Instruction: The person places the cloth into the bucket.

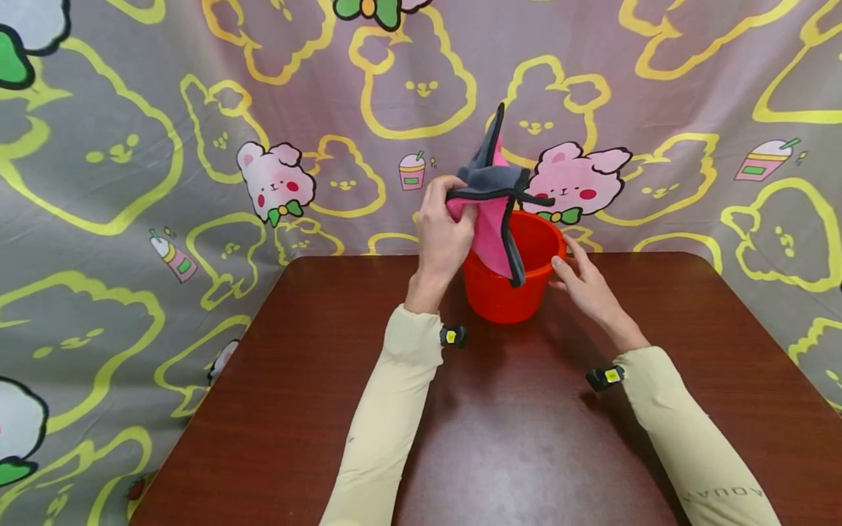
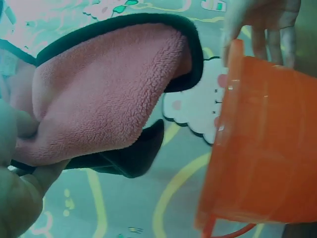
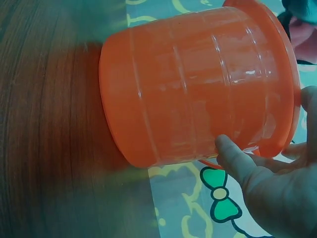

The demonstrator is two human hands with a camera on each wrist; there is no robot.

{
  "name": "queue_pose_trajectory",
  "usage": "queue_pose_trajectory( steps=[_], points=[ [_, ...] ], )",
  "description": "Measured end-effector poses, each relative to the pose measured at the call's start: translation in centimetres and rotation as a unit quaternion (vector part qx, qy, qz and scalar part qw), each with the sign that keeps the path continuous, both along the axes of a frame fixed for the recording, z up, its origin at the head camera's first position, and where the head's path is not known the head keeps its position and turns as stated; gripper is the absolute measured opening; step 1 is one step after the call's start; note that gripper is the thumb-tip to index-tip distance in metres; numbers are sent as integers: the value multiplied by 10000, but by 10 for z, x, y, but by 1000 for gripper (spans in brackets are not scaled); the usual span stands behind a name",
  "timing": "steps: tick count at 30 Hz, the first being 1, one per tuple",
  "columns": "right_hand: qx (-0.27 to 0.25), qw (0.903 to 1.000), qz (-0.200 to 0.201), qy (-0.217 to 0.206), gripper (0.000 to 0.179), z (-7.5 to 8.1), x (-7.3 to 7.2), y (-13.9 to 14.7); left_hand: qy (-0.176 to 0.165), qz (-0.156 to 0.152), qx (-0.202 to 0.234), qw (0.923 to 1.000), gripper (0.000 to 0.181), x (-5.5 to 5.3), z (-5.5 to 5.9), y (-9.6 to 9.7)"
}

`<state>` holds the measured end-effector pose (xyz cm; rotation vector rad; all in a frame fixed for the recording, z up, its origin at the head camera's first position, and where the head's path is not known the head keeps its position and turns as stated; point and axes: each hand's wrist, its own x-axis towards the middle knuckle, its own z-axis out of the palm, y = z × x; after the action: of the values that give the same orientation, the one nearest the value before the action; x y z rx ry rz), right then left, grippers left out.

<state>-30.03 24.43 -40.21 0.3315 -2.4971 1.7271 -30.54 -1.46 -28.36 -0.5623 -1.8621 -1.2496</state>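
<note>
My left hand (image 1: 442,226) pinches a cleaning cloth (image 1: 492,237) between thumb and fingers. The cloth is fleecy pink on one face and grey on the other, with a black edging. It hangs loosely folded by the mouth of a red plastic bucket (image 1: 503,301). In the left wrist view a gap shows between the cloth (image 2: 104,89) and the bucket (image 2: 267,148). At the bucket's right side, my right hand (image 1: 588,288) touches the rim and outer wall with thumb and fairly straight, spread fingers. The bucket stands upright; its bottom inside is hidden.
The bucket stands near the back of a dark brown tabletop (image 1: 329,380). A patterned curtain (image 1: 316,95) with yellow outlines and cartoon faces hangs behind the table and along both sides. Part of the bucket's handle (image 2: 237,231) shows below its rim.
</note>
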Motion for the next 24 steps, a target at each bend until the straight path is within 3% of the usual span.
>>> queue_pose_trajectory(
  steps=[8,16,20,24],
  points=[
    [-71,9999,40,113,69,-1,0,0,-245,-18,11,9997,16,-13,-17,15],
    [-163,9995,165,203,69,-2,-1,0,-977,7,-672,9929,19,-20,-36,21],
    [-135,9996,136,222,68,-3,-2,1,-1393,-174,-1225,9825,23,-22,-42,20],
    [-88,9997,78,225,67,-3,-2,1,-1876,-409,-1966,9615,27,-24,-45,17]
  ],
)
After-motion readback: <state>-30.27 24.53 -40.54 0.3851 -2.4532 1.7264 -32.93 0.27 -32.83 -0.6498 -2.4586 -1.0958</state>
